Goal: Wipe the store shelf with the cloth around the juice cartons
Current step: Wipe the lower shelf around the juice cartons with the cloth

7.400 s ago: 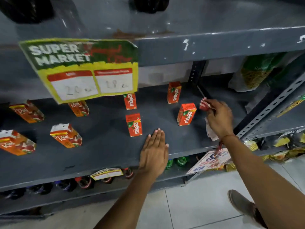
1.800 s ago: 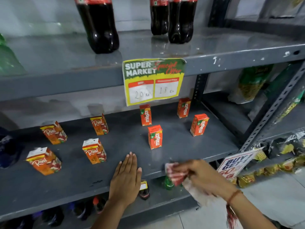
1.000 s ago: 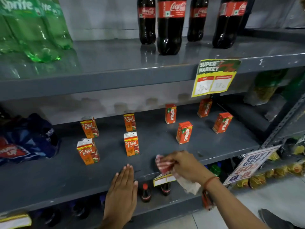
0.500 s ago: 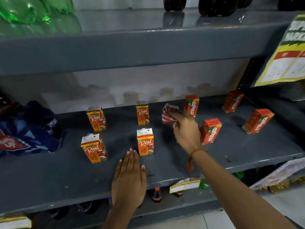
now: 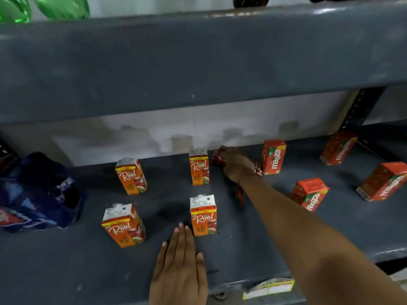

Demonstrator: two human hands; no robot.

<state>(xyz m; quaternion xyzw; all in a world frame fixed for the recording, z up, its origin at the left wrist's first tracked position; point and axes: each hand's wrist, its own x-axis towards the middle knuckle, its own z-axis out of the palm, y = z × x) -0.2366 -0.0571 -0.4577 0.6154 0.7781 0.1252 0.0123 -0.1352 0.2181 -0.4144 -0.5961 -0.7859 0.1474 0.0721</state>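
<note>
Real cartons left on shelf, Maaza cartons right – cloth between, at back

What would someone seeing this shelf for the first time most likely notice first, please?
Probably the orange Real juice cartons standing in a loose grid mid-shelf, with the red Maaza cartons spread to their right. Next, the right hand reaching to the back of the shelf, pressing a red-and-white cloth between the two brands, while the left hand lies flat near the front edge.
</note>
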